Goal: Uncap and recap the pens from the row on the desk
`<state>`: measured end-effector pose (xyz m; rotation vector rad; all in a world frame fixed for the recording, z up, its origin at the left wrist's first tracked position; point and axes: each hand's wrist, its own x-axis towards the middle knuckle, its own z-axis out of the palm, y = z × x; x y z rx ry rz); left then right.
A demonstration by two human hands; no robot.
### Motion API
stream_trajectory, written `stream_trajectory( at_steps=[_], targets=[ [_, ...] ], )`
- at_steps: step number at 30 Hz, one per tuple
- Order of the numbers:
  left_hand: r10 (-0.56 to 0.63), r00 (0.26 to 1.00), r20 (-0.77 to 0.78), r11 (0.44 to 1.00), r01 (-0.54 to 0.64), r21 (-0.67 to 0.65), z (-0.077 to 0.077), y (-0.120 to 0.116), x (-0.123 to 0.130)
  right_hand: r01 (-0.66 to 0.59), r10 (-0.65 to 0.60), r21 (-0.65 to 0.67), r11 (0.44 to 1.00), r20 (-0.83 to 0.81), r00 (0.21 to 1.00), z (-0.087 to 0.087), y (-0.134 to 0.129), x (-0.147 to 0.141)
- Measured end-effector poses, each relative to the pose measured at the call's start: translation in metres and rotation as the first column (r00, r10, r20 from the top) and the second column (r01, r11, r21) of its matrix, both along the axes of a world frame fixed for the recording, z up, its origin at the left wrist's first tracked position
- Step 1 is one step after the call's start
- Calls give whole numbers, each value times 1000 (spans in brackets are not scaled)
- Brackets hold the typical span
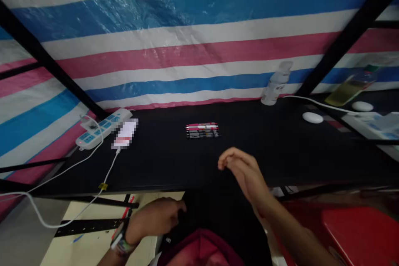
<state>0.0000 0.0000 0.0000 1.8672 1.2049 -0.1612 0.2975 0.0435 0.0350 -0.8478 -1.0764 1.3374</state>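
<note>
Several pens lie side by side in a neat row on the black tabletop. Some are pink or white, the nearer ones grey and black. My right hand hovers over the front of the table, nearer to me than the pens and to their right. Its fingers are loosely bent, with nothing visible in them. Below the table's front edge, by my lap, is my left hand, its fingers curled in and a watch on the wrist. Nothing shows in it, and it touches no pen.
A white power strip and a charging phone lie on the left, with a white cable hanging over the edge. A clear bottle and a white oval object stand right. A red stool is below right.
</note>
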Motion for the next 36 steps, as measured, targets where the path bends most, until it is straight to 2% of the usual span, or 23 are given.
stream_trajectory(
  at_steps=[2, 3, 4, 5, 6, 8, 9, 13, 15, 16, 18, 19, 21, 23, 25, 30, 36],
  targets=[
    [-114, 965, 238, 980, 148, -133, 55, 5, 12, 132, -132, 7, 991, 39, 990, -1, 25, 9],
    [-119, 934, 336, 969, 184, -167, 77, 10, 19, 179, -180, 13, 984, 67, 981, -3, 38, 11],
    [-67, 915, 397, 983, 128, -129, 92, 16, 25, 221, -223, 24, 975, 87, 971, -5, 50, 13],
    [5, 898, 441, 999, 11, -34, 101, 24, 30, 244, -247, 39, 969, 102, 964, -7, 63, 14],
    [64, 876, 478, 987, -127, 100, 104, 35, 34, 256, -262, 60, 965, 112, 959, -10, 75, 14],
    [115, 816, 566, 863, -364, 349, 91, 63, 39, 302, -314, 95, 949, 160, 936, -17, 99, 12],
    [132, 785, 605, 802, -443, 400, 79, 80, 41, 321, -335, 103, 942, 197, 921, -22, 111, 10],
    [336, 600, 726, 604, -729, 322, 29, 156, 53, 391, -413, 132, 911, 279, 867, -38, 149, 3],
    [423, 544, 724, 511, -803, 305, 14, 189, 61, 384, -415, 158, 910, 292, 862, -43, 163, 0],
    [444, 523, 727, 490, -822, 292, 10, 202, 65, 376, -411, 172, 911, 289, 864, -45, 169, -1],
    [417, 478, 773, 485, -836, 255, 7, 221, 74, 349, -390, 186, 919, 278, 878, -46, 178, -3],
    [398, 457, 796, 500, -835, 230, 7, 228, 79, 335, -376, 187, 924, 269, 887, -46, 182, -4],
    [354, 411, 840, 539, -824, 176, 7, 238, 87, 299, -339, 184, 937, 258, 905, -45, 187, -7],
    [343, 347, 873, 584, -807, 92, 7, 243, 94, 252, -295, 184, 950, 267, 917, -43, 191, -10],
    [343, 316, 885, 629, -777, 34, 8, 245, 99, 214, -262, 187, 959, 287, 921, -41, 192, -13],
    [342, 292, 893, 684, -729, -24, 9, 245, 102, 155, -209, 184, 971, 322, 923, -39, 190, -19],
    [332, 330, 884, 690, -724, 11, 11, 243, 99, 121, -178, 173, 977, 363, 915, -37, 188, -19]
  ],
)
